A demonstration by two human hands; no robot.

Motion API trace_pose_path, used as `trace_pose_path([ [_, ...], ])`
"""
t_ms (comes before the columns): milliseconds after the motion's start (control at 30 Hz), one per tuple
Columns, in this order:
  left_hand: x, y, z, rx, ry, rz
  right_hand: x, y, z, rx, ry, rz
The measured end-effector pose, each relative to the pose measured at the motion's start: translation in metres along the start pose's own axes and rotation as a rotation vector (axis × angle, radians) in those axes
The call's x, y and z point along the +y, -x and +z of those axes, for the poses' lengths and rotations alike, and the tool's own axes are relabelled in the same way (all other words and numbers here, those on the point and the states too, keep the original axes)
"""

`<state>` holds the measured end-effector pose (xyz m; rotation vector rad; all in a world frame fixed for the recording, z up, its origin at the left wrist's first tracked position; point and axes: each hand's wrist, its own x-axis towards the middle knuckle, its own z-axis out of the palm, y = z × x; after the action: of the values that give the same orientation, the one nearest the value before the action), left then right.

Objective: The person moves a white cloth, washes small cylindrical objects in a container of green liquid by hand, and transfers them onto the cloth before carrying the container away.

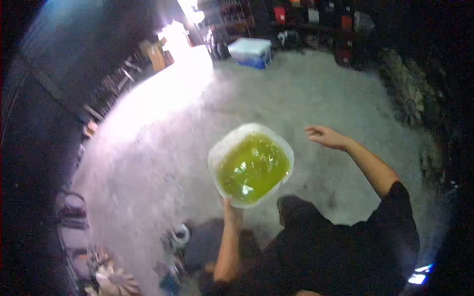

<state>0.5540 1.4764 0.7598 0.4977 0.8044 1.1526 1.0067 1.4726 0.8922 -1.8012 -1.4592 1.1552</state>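
A white plastic tub (217, 154) hangs in front of me over the concrete floor, with yellow-green liquid (254, 167) in it. Its surface is rippled and catches the light. My left hand (232, 213) grips the tub's near rim from below, the thumb showing at the edge and the other fingers hidden beneath. Off to the right of the tub, apart from it, my right hand (326, 137) is held in the air with fingers loosely extended and nothing in them.
A storage box with a white lid (251, 48) and blue base stands at the back. Fan-like parts (116, 280) lie at the lower left, another fan (412, 103) at the right. Shelves with red containers (280, 15) line the back. Bright light comes through a doorway (180, 37).
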Motion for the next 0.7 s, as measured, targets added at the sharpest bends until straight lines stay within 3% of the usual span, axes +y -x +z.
trace_pose_path([
  [33, 0.015, -0.033, 0.003, -0.003, 0.0, 0.019, 0.009, -0.028, -0.015, 0.069, -0.01, -0.016],
  [100, 0.059, -0.104, 0.025, -0.089, -0.038, -0.008, -0.027, -0.067, -0.044, 0.157, -0.072, 0.206],
  [167, 0.087, -0.129, 0.026, -0.041, -0.097, -0.026, -0.041, -0.126, -0.073, 0.164, -0.165, 0.241],
  [267, 0.142, -0.268, 0.068, -0.046, -0.123, 0.015, -0.062, -0.283, -0.089, 0.346, -0.204, 0.204],
  [367, 0.18, -0.291, 0.073, -0.073, -0.019, -0.103, -0.131, -0.343, -0.081, 0.228, -0.288, 0.092],
  [467, 0.252, -0.38, 0.091, -0.116, -0.042, -0.096, -0.157, -0.492, -0.072, 0.131, -0.324, 0.008],
  [500, 0.273, -0.424, 0.091, -0.108, -0.069, -0.061, -0.161, -0.556, -0.072, 0.181, -0.205, -0.006],
  [567, 0.308, -0.484, 0.069, -0.078, -0.143, -0.01, -0.139, -0.649, -0.058, 0.274, 0.013, -0.01],
  [633, 0.34, -0.57, 0.053, -0.062, -0.212, 0.037, -0.112, -0.734, -0.049, 0.395, 0.071, 0.171],
  [667, 0.355, -0.61, 0.047, -0.054, -0.164, 0.023, -0.043, -0.793, -0.043, 0.412, -0.095, 0.138],
  [700, 0.369, -0.648, 0.04, -0.042, -0.118, 0.003, 0.01, -0.832, -0.026, 0.489, -0.378, 0.279],
])
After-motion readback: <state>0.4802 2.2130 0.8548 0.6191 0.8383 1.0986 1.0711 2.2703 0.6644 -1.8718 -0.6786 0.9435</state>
